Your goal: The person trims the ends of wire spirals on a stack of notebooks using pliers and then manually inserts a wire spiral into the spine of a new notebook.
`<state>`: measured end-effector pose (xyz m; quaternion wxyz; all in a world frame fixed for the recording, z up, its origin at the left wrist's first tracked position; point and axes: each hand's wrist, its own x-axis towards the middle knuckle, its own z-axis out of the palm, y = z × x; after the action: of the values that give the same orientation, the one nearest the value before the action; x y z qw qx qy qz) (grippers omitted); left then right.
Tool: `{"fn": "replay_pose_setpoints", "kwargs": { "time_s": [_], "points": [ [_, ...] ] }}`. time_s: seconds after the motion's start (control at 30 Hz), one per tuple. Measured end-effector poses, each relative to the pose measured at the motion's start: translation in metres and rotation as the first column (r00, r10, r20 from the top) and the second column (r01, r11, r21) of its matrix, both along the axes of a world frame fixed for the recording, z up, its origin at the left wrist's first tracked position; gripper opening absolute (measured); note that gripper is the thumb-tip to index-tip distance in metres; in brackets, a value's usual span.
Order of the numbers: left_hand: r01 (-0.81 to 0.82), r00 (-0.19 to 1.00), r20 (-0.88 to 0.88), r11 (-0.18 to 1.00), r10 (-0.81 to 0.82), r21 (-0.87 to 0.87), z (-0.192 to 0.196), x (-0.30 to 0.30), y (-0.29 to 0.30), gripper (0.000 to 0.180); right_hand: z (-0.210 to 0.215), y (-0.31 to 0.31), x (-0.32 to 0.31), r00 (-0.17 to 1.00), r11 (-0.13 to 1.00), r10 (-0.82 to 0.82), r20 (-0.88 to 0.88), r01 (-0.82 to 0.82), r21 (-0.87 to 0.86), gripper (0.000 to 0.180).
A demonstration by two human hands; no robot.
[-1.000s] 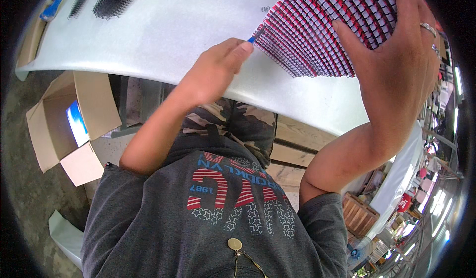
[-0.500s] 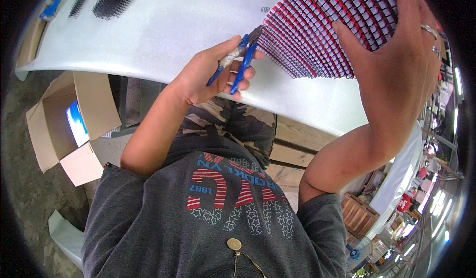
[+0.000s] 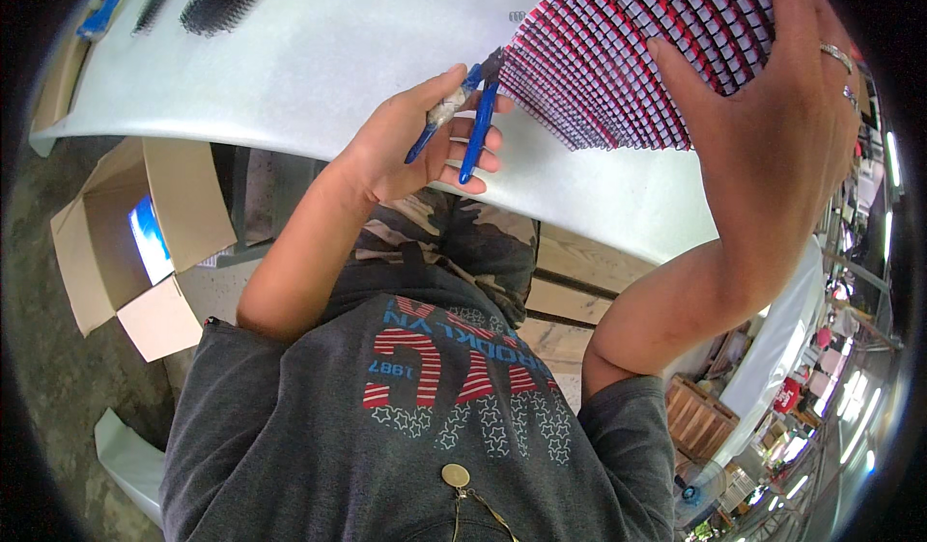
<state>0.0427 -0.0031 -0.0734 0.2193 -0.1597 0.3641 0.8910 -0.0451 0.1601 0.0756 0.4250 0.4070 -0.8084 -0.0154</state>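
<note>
My left hand (image 3: 406, 141) is wrapped around a pair of cutting pliers (image 3: 480, 122) with blue handles, one partly covered in pale tape. The handles stand apart, and the dark jaws are at the left edge of a fanned stack of what look like coil-bound booklets (image 3: 618, 69). Rows of black spiral coils run along the stack's red and white spines. My right hand (image 3: 782, 107) grips the stack from the right, its thumb across the coils and its other fingers mostly hidden behind. A short coil piece (image 3: 518, 17) lies on the white-covered table (image 3: 319, 69) beyond the pliers.
Bundles of black spiral coils (image 3: 227, 1) lie at the table's far left, near a blue tool (image 3: 99, 20). Left of the table, an open cardboard box (image 3: 193, 194) holds a blue and white item. Wooden slats (image 3: 579, 257) show below the table's front edge.
The pliers have shifted slightly left at the stack's edge, and their right handle has swung a little to the right. My right hand and the stack have barely moved.
</note>
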Motion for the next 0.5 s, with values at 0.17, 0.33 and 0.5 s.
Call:
{"fn": "replay_pose_setpoints", "kwargs": {
  "time_s": [0.17,0.33,0.5],
  "points": [
    [0.013,0.993,-0.084,0.791,-0.082,-0.612,-0.002,0.001,0.000,0.053,-0.001,0.000,0.000,1.000,1.000,0.004,0.005,-0.004,-0.004,0.074],
    [-0.026,0.973,-0.075,0.217,-0.218,-0.976,0.004,0.000,0.009,0.052,-0.002,0.001,0.000,1.000,1.000,0.001,0.005,-0.001,-0.004,0.074],
    [0.055,0.997,-0.032,0.951,-0.068,-0.305,-0.008,-0.001,-0.002,0.057,-0.002,0.001,0.001,1.000,1.000,0.007,0.008,-0.007,-0.009,0.073]
  ]
}}
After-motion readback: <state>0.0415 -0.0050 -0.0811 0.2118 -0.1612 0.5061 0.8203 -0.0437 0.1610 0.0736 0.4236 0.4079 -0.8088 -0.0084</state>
